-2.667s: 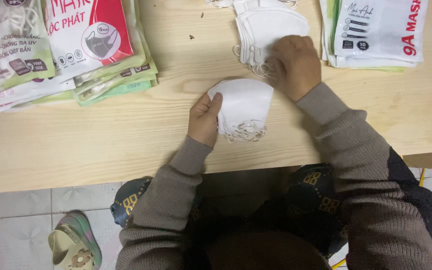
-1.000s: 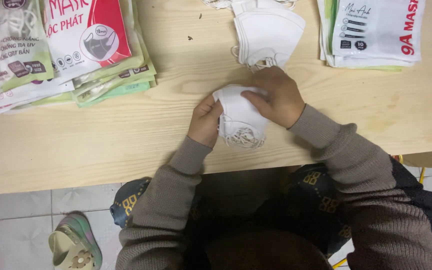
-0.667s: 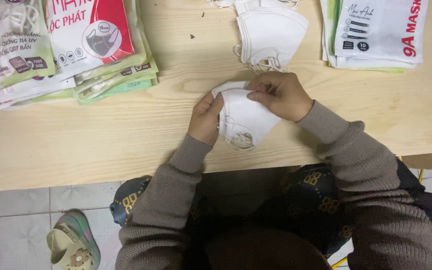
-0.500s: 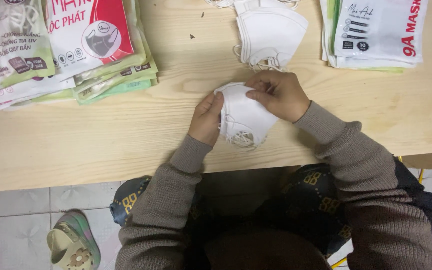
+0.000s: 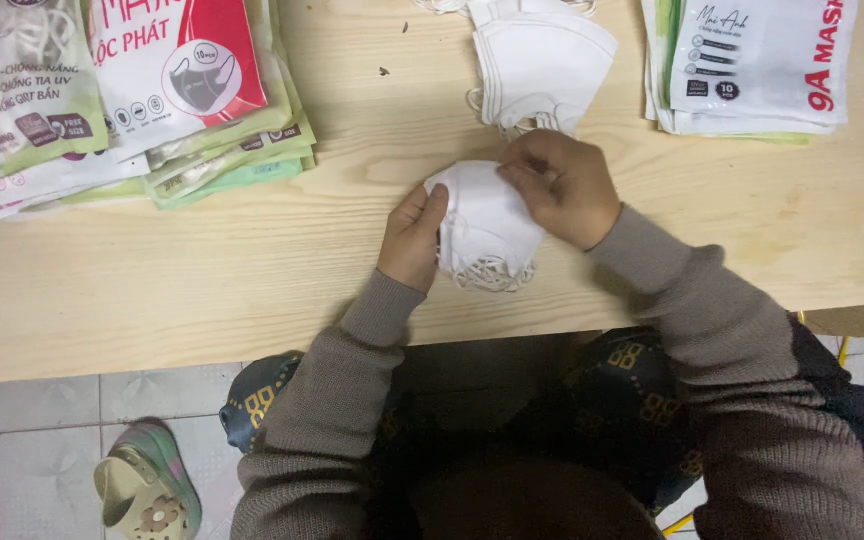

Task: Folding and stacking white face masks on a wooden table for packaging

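Both hands, left hand (image 5: 414, 238) and right hand (image 5: 562, 187), fingers closed on white mask (image 5: 484, 222); risk: ear loops dangling at 6 o'clock snagging, or mask slipping onto table (image 5: 202, 280).

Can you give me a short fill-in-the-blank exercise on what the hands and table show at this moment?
1. Both hands, the left hand and the right hand, grip a small stack of folded masks whose colour is ____.
2. More loose masks lie on the wooden ____ just beyond the right hand.
3. Printed packets are piled at the table's far ____ corner, seen from the person.
4. On the tiled floor lies a single ____.

Missing words: white; table; right; sandal
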